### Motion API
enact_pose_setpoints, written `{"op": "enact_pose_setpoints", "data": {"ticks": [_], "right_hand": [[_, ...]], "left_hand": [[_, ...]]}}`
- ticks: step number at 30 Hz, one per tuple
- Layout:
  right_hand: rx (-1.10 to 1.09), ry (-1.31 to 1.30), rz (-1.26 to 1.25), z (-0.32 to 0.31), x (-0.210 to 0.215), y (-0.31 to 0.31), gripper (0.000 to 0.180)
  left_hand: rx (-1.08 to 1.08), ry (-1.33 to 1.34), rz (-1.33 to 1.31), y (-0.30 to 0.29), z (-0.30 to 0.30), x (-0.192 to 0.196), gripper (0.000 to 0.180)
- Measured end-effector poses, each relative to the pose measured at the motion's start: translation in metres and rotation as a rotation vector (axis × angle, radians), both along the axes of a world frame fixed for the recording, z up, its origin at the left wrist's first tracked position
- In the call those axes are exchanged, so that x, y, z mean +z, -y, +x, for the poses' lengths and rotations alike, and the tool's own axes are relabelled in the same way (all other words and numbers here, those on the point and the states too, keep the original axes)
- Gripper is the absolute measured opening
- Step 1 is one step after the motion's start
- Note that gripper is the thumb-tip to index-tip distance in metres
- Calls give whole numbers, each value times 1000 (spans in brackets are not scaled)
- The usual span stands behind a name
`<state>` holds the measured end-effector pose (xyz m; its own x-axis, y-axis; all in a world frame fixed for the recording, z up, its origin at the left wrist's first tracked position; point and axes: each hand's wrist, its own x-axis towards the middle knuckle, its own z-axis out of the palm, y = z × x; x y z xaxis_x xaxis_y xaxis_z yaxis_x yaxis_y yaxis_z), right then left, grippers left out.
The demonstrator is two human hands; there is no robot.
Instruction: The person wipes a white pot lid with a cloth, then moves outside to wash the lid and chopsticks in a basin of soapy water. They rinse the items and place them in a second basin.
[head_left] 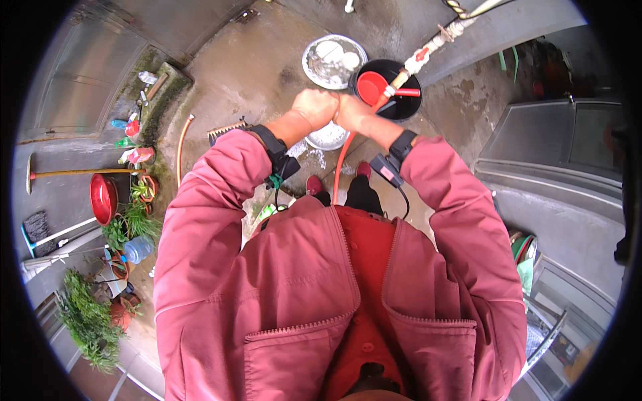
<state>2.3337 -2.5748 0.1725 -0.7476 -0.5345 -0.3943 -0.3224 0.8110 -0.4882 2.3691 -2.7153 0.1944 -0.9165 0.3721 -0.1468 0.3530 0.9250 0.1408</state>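
My left hand [314, 109] and my right hand [352, 111] are held out in front, knuckles together, both closed. Whatever is inside the fingers, if anything, is hidden from above. Partly covered beneath them is a round basin [327, 138] with whitish, sudsy contents. Just beyond the hands stands a silver metal basin [334, 61] with pale rounded items in it. To its right is a black bucket [395, 68], where a red dipper [372, 87] rests with its handle pointing right.
An orange hose [342, 159] runs down from a pipe with a red-handled valve [421, 54]. A brush [227, 130] lies left of the hands. Potted plants [138, 219], a red basin [103, 199] and a broom [87, 173] line the left wall. The concrete floor looks wet.
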Motion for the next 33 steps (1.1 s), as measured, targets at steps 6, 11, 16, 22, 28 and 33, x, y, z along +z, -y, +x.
{"op": "enact_pose_setpoints", "data": {"ticks": [6, 11, 16, 22, 28, 33], "right_hand": [[156, -194, 121, -8, 19, 2, 28], [332, -340, 141, -17, 17, 4, 27], [448, -437, 135, -27, 11, 4, 24], [577, -563, 102, -38, 15, 5, 19], [658, -691, -27, -44, 4, -8, 17], [633, -829, -197, -35, -25, -27, 12]], "left_hand": [[183, 179, 82, 2, -6, 1, 23], [314, 300, 192, 2, -7, 1, 31], [425, 355, 311, 1, -10, -4, 38], [472, 439, 557, 6, -15, -18, 39], [572, 643, 1033, 0, -5, -39, 25], [642, 1064, 1313, -1, 10, -64, 30]]}}
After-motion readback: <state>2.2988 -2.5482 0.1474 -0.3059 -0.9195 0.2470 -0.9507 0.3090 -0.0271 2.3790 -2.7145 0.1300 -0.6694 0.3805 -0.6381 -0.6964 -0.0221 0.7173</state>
